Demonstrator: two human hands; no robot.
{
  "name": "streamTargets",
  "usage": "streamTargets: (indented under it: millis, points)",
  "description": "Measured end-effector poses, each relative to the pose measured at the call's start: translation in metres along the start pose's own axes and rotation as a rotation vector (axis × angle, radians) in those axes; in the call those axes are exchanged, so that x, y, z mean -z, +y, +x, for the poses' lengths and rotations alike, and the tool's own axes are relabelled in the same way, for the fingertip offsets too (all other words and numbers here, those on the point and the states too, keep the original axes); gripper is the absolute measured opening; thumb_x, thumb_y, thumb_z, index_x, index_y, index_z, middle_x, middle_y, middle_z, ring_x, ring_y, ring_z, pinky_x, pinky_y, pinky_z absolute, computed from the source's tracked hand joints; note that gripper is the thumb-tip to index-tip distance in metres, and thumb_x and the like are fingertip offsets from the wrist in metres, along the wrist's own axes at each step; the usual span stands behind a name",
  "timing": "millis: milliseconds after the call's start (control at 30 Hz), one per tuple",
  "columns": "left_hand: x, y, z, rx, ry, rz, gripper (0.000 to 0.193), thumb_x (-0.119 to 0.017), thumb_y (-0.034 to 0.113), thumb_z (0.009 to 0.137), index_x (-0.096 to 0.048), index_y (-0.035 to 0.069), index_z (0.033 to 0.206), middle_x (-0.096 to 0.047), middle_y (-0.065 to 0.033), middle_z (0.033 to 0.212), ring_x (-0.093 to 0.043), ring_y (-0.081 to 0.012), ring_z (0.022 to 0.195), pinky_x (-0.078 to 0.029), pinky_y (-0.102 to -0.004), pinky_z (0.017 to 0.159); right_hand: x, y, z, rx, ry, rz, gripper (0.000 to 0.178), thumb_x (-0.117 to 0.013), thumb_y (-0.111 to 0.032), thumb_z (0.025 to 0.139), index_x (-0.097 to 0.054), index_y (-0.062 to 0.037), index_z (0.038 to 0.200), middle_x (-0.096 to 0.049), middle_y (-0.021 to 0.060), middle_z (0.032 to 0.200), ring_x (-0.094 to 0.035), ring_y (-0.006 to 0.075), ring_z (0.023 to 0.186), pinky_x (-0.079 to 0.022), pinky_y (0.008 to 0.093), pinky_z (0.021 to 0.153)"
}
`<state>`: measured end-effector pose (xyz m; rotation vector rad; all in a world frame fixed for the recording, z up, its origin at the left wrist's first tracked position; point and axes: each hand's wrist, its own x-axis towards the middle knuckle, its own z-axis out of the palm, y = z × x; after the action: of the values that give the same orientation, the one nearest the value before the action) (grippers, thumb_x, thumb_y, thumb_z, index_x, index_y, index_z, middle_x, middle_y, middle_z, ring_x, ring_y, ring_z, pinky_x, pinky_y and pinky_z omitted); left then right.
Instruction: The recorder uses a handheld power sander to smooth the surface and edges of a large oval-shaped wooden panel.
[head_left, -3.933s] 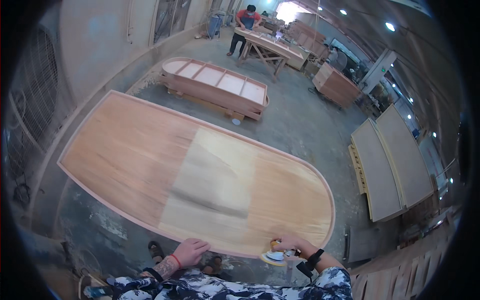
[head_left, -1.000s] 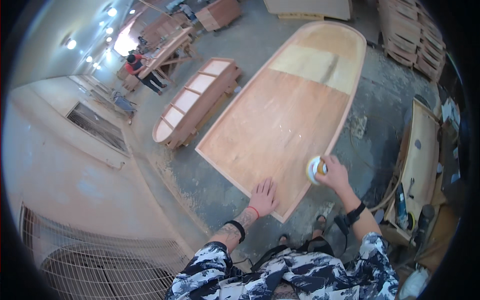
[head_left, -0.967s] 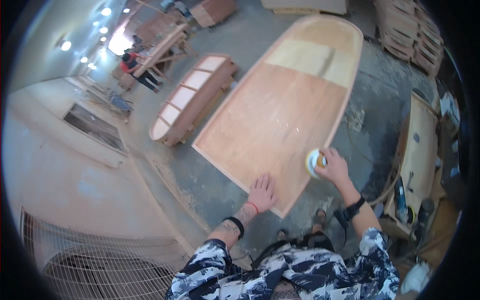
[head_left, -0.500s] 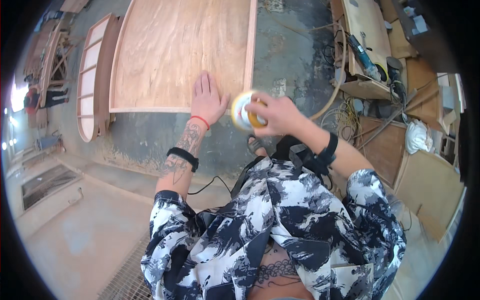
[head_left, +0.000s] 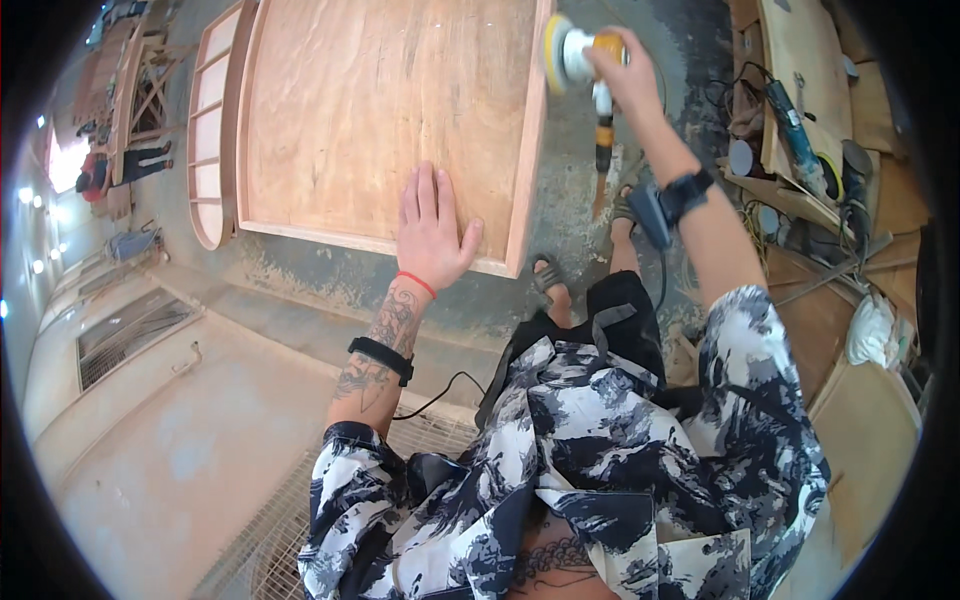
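Note:
A large shallow wooden panel (head_left: 380, 110) with a raised frame lies in front of me. My left hand (head_left: 437, 225) rests flat on its near edge, fingers stretched out over the panel and thumb apart. Off the panel's right side, my right hand (head_left: 630, 75) grips an orbital sander (head_left: 577, 52) with a white and orange body. Its round yellow pad is turned on edge toward the frame's right rail (head_left: 530, 130); whether the two touch I cannot tell. The sander's hose fitting (head_left: 604, 135) hangs below my hand.
On the right, a workbench (head_left: 770, 130) holds a teal angle grinder (head_left: 795, 125). Boards and a white sack (head_left: 872, 330) lie nearer. A curved wooden frame (head_left: 207, 130) stands left of the panel. A person (head_left: 95, 178) is at the far left. My sandalled foot (head_left: 548, 278) is by the panel's corner.
My right hand has carried the sander away from me and rightward, from the panel's near edge to along its right side. My left hand stays flat on the panel; the view has shifted.

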<state>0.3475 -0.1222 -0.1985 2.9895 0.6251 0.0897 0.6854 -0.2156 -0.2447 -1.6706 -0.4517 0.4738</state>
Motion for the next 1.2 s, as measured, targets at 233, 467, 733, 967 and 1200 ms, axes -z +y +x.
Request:
streamTargets:
  millis: [233, 467, 733, 967, 1200]
  points:
    - [0.006, 0.002, -0.008, 0.012, 0.008, -0.034, 0.075, -0.056, 0.038, 0.09, -0.033, -0.009, 0.144, -0.028, -0.0317, 0.15, -0.029, -0.048, 0.137, -0.026, -0.0523, 0.113, -0.009, 0.0, -0.09, 0.242, -0.088, 0.039, 0.051, -0.079, -0.026, 0.071, -0.06, -0.0103, 0.115, -0.062, 0.0064, 0.109, -0.061, 0.02, 0.103, -0.049, 0.0345, 0.09]
    - [-0.004, 0.002, -0.005, 0.007, 0.027, -0.002, 0.077, -0.057, 0.039, 0.087, -0.034, -0.01, 0.142, -0.029, -0.0323, 0.148, -0.031, -0.0474, 0.136, -0.027, -0.0538, 0.113, 0.0, -0.008, -0.239, 0.605, -0.383, -0.174, 0.052, -0.082, -0.026, 0.064, -0.061, -0.0168, 0.112, -0.053, 0.0122, 0.117, -0.064, 0.0309, 0.095, -0.057, 0.0362, 0.071]
    - [0.008, 0.01, -0.007, 0.028, -0.017, -0.047, 0.077, -0.058, 0.034, 0.087, -0.031, -0.009, 0.145, -0.028, -0.0331, 0.15, -0.029, -0.0502, 0.137, -0.027, -0.0548, 0.112, -0.007, -0.084, -0.057, 0.447, -0.338, -0.93, 0.058, -0.071, -0.053, 0.071, -0.064, -0.0197, 0.118, -0.057, 0.0128, 0.12, -0.067, 0.03, 0.092, -0.056, 0.0437, 0.075]
    - [0.012, 0.006, -0.006, 0.028, -0.041, -0.067, 0.078, -0.058, 0.036, 0.088, -0.03, -0.008, 0.146, -0.026, -0.0328, 0.151, -0.027, -0.0494, 0.138, -0.026, -0.054, 0.112, -0.019, -0.133, 0.081, 0.342, -0.149, -0.851, 0.041, -0.065, -0.032, 0.072, -0.065, -0.0037, 0.102, -0.067, 0.024, 0.08, -0.069, 0.0327, 0.079, -0.054, 0.0429, 0.071]
    - [0.001, -0.021, 0.017, 0.087, -0.038, -0.373, 0.066, -0.054, 0.033, 0.095, -0.035, -0.006, 0.144, -0.028, -0.0296, 0.152, -0.028, -0.0462, 0.14, -0.024, -0.0533, 0.115, -0.015, -0.104, -0.132, 0.511, -0.858, -0.922, 0.052, -0.072, -0.043, 0.072, -0.061, -0.0205, 0.118, -0.057, 0.0176, 0.115, -0.068, 0.0311, 0.067, -0.057, 0.0426, 0.055]
